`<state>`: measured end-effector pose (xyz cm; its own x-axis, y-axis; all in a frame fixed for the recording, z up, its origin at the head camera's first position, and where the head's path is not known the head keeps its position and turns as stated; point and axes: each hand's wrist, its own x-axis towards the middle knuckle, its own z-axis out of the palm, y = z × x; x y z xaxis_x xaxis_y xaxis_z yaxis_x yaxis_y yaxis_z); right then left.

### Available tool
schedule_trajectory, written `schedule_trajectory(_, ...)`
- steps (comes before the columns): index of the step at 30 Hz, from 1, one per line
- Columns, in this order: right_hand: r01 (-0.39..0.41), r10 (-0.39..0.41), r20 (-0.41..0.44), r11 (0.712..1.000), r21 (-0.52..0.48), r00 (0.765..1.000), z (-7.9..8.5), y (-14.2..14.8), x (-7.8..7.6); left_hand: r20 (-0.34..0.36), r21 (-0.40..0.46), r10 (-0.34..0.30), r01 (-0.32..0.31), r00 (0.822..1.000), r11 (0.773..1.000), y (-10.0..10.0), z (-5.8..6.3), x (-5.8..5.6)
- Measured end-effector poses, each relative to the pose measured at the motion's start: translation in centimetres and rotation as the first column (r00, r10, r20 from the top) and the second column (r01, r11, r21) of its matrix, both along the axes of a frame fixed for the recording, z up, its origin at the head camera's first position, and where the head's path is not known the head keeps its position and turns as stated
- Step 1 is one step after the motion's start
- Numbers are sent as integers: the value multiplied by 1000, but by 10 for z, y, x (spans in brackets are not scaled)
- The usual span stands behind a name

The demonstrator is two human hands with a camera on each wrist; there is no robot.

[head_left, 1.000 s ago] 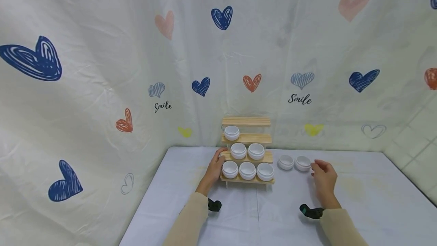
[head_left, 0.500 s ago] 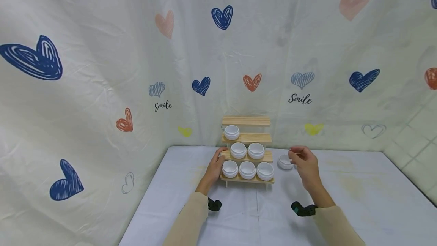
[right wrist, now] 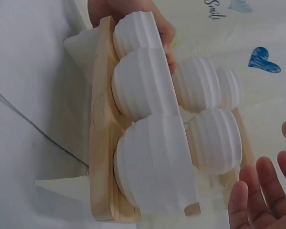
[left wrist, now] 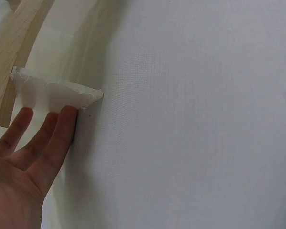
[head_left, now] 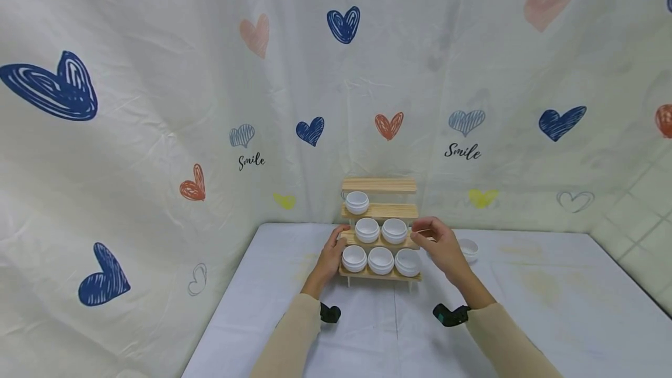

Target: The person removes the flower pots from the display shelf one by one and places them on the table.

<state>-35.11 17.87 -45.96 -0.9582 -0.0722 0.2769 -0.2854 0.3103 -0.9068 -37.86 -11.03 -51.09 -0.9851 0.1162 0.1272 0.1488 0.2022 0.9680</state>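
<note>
A tiered wooden display stand (head_left: pixel 406 211) with clear side panels carries several small white bowls (head_left: pixel 380 260) on its lower three steps. My left hand (head_left: pixel 329 256) grips the stand's left end, thumb in front of the second step from the bottom. In the left wrist view, fingers (left wrist: pixel 57 140) of that hand touch the side panel (left wrist: pixel 49 93). My right hand (head_left: pixel 440 247) is at the right end of the same step, beside a bowl (head_left: pixel 394 230). Its fingers (right wrist: pixel 264 191) are loosely bent with nothing seen between them. Whether they touch the stand cannot be told.
One white bowl (head_left: pixel 468 249) stands on the white-covered table (head_left: pixel 525 284), right of my right hand. The top step (head_left: pixel 379 185) bears no bowl. A pale curtain (head_left: pixel 294 74) printed with hearts hangs directly behind the stand.
My right hand has moved left from the loose bowls to the stand's right end. The right loose bowl shows again; the left one is out of sight. The left hand stays put.
</note>
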Motion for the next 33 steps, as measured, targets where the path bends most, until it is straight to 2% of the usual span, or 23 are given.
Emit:
schedule_trajectory(3, -6, 6, -3, 999, 33, 1000, 0, -6, -2, -1, 7, 3, -3, 1000, 1000, 0, -1, -1)
schedule_trajectory(17, -9, 7, 46, 999, 39, 999, 4, -23, -9, -9, -5, -20, 20, 1000, 1000, -1, 1, 1)
schedule_trajectory(25, 20, -25, 88, 998, 56, 996, -11, -24, -23, -4, 4, -22, 22, 1000, 1000, -1, 1, 2)
schedule_trajectory(33, 24, -33, 94, 995, 97, 995, -14, -24, -27, -7, -1, -22, 22, 1000, 1000, -2, 1, 1)
